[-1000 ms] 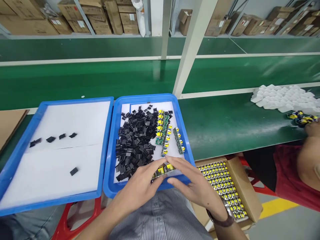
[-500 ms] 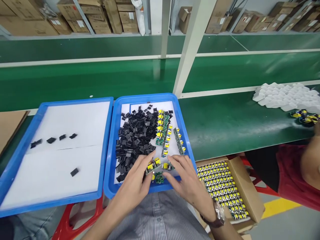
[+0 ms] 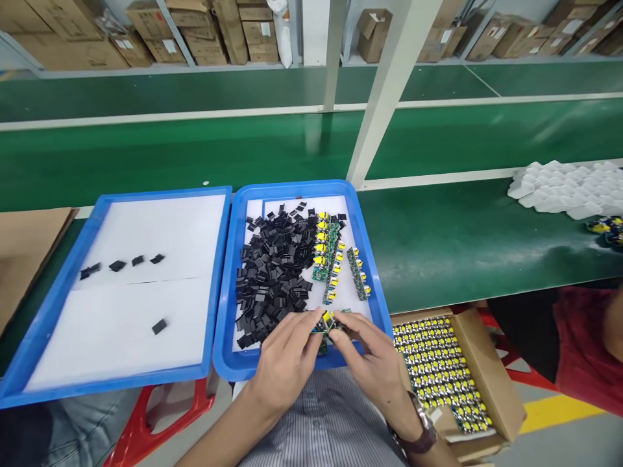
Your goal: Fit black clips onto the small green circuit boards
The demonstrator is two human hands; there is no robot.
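Observation:
Both of my hands meet over the near edge of the right blue tray point(image 3: 222, 324). Between my left hand point(image 3: 289, 353) and my right hand point(image 3: 372, 357) is a small green circuit board point(image 3: 327, 322) with a yellow component, pinched in the fingertips of both. Fingers cover much of it. Beneath my hands, part of another board point(image 3: 323, 346) shows. Farther up the tray lie several board strips with yellow components point(image 3: 321, 243), and one strip point(image 3: 357, 275) sits apart on the right. A heap of small black pieces point(image 3: 275, 266) fills the tray's left side.
On the left, a second blue tray point(image 3: 221, 259) with a white lining holds a few black pieces point(image 3: 159, 326). An open carton of boards point(image 3: 442, 370) stands below at right. White moulded trays point(image 3: 569, 188) lie on the green bench. A person in red point(image 3: 586, 344) sits at right.
My hands have come together, closing on a board between them. Before, they were farther apart with fingers spread around boards at the tray's near edge. The whole view has shifted slightly.

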